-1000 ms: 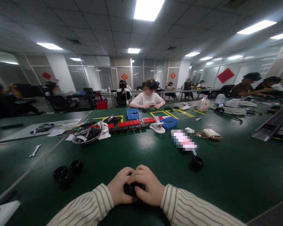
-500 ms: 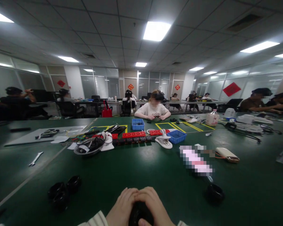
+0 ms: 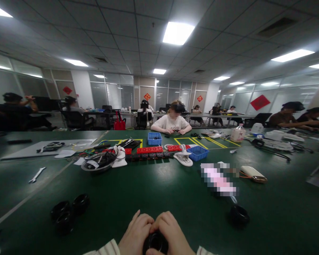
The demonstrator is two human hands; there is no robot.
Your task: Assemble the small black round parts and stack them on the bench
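Low in the middle of the head view, my left hand [image 3: 138,232] and my right hand [image 3: 172,232] are closed round a black ring-shaped piece [image 3: 156,244], shiny, with a round hole facing up. My fingers meet at its far side, and a thumb lies across its near edge. Over to the left, several similar black rings [image 3: 64,222] sit together on the green table [image 3: 117,191]. Another black ring [image 3: 239,216] lies to the right, below a blurred-out pink item [image 3: 219,180].
A wrench [image 3: 37,175] lies at the left. Farther back are a bowl of cables [image 3: 98,163], a red socket strip [image 3: 150,149], a white clamp [image 3: 183,157] and a blue basket [image 3: 198,153]. A power bank [image 3: 253,174] lies right. Across the table sits a person [image 3: 172,120].
The black ring in my hands has tilted so its hole shows more clearly. My left fingers have shifted, with one now raised. The whole view has moved slightly.
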